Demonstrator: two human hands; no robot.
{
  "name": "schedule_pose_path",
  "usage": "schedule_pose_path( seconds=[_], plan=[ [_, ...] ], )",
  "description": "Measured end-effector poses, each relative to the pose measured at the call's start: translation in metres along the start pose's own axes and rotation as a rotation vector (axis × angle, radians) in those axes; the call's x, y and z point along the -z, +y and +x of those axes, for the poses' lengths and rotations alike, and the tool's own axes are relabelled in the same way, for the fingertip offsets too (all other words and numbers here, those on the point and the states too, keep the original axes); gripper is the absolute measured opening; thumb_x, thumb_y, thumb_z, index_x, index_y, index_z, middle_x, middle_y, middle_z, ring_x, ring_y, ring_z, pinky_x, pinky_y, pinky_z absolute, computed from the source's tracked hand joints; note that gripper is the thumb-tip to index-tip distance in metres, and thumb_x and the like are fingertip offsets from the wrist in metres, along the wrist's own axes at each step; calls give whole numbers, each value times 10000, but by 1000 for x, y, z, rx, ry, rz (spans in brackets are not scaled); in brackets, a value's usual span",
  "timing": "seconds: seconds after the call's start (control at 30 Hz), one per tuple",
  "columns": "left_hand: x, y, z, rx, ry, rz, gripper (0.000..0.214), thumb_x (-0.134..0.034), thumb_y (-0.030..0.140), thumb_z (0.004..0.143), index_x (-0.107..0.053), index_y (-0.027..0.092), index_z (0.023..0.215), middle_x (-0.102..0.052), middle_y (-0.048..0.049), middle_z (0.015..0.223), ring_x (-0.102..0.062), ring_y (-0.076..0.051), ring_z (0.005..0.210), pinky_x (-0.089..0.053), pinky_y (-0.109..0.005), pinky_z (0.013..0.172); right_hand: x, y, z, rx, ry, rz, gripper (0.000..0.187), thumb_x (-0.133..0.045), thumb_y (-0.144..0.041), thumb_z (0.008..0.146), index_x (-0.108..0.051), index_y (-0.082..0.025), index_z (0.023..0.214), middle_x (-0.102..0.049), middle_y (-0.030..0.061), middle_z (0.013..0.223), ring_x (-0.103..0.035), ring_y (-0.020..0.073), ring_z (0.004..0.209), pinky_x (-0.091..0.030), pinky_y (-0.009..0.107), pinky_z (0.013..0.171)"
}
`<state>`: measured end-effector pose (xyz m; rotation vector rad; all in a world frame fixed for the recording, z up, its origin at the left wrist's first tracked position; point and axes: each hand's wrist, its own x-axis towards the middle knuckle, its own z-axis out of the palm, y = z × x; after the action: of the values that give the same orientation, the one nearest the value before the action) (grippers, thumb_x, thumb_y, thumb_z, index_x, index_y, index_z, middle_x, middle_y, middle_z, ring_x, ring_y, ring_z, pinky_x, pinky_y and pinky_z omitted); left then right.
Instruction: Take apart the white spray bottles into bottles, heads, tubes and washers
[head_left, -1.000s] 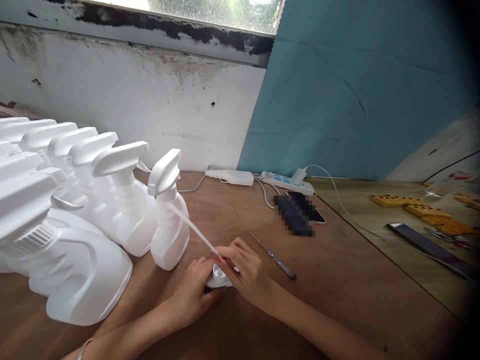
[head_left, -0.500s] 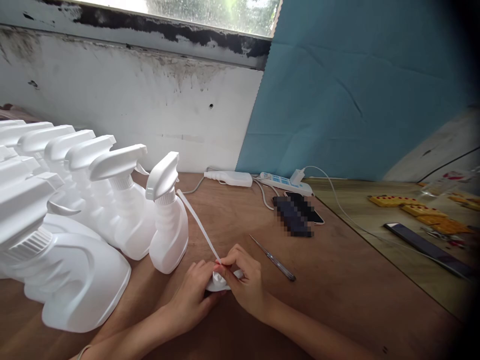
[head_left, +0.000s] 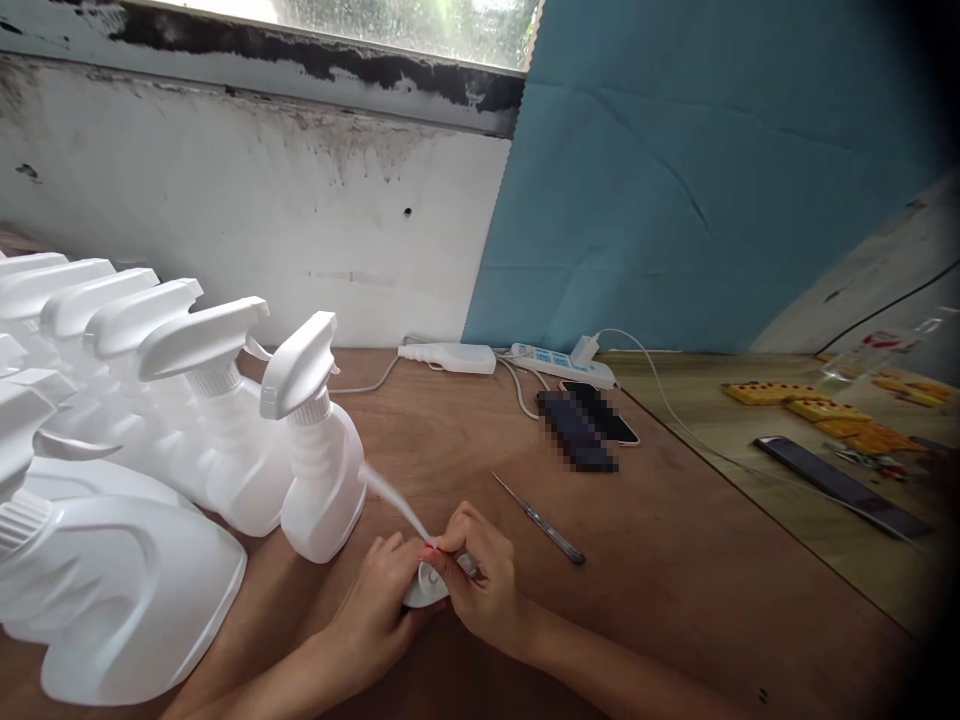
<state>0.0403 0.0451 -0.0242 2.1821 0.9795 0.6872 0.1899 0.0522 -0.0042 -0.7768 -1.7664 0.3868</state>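
Observation:
Both hands meet low on the brown table (head_left: 675,560). My left hand (head_left: 375,615) is closed around a white spray-trigger head (head_left: 424,588) lying on the wood. My right hand (head_left: 480,585) pinches the base of the thin white dip tube (head_left: 394,500) where it enters that head. The tube slants up and left toward the nearest white spray bottle (head_left: 319,470), its far end blurred.
Several white spray bottles (head_left: 135,430) stand in rows at the left. A thin metal tool (head_left: 538,520) lies right of my hands. Two phones (head_left: 589,428), a power strip (head_left: 559,362) with cables and a white adapter sit farther back. Yellow blocks (head_left: 825,410) lie at the right.
The dip tube has swung lower and now points at the nearest bottle's body. My hands stay on the trigger head; the view shifted slightly right and down.

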Motion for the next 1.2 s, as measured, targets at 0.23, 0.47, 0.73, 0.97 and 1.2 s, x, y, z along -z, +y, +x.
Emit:
schedule_pose_path(
  seconds=[0.23,0.47,0.73,0.97,1.2],
  plan=[
    [3,5,1,53,-37,111,121,-452,210,806,-552,188,870,-597,-53,890,-501,-229,835,-360,-372,798,-2,7,-9,189,17,-23,59,-500,-125,825,-515,-180,841,-520,10,603,-416,135,572,-371,277,539],
    [2,4,4,42,-60,108,108,-447,244,835,-532,179,850,-586,-35,844,-468,-192,755,-325,-311,685,-1,8,-8,260,1,-61,85,-480,-94,816,-479,-178,809,-502,12,582,-396,129,546,-367,272,516],
    [0,4,2,53,-39,51,116,-456,222,833,-562,181,856,-596,-47,881,-488,-213,818,-336,-324,732,2,7,-6,193,-41,-59,46,-497,-151,824,-489,-190,802,-480,-4,575,-419,133,555,-367,261,516],
    [3,6,4,227,98,-293,245,-592,262,763,-524,188,987,-600,-40,908,-518,-184,804,-383,-261,715,11,1,1,-300,-57,98,86,-493,-237,849,-482,-206,770,-563,-3,656,-529,121,588,-412,238,532],
    [7,10,8,317,118,-462,213,-556,363,798,-533,162,864,-573,6,735,-473,-126,650,-341,-202,590,24,17,44,-538,192,288,207,-508,-360,844,-471,-197,721,-625,-9,621,-533,105,568,-433,236,599]
  ],
)
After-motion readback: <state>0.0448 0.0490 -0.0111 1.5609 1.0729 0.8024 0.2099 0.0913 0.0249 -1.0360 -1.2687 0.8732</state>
